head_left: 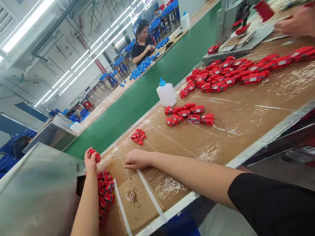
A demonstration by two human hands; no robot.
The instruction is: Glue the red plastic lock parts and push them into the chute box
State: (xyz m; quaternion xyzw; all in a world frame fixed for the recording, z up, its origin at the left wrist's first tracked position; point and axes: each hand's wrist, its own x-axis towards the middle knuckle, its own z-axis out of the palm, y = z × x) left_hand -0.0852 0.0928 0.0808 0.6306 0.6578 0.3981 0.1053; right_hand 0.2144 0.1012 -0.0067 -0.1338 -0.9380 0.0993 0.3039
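My left hand is raised beside the metal box, its fingers closed round a small red plastic piece. Just below it lies a pile of red-and-grey plastic pieces against the box. My right hand is low over the table at the top end of a taped brown board, fingers curled in; whatever they may hold is hidden. A small heap of red parts sits a little beyond that hand. On the board rests a small clear ring-shaped item among dark specks.
A metal box borders the left side. Beyond the table runs a green conveyor belt. A white bottle with blue cap stands near more red pieces. A co-worker's hand is by a press, upper right; another person sits across.
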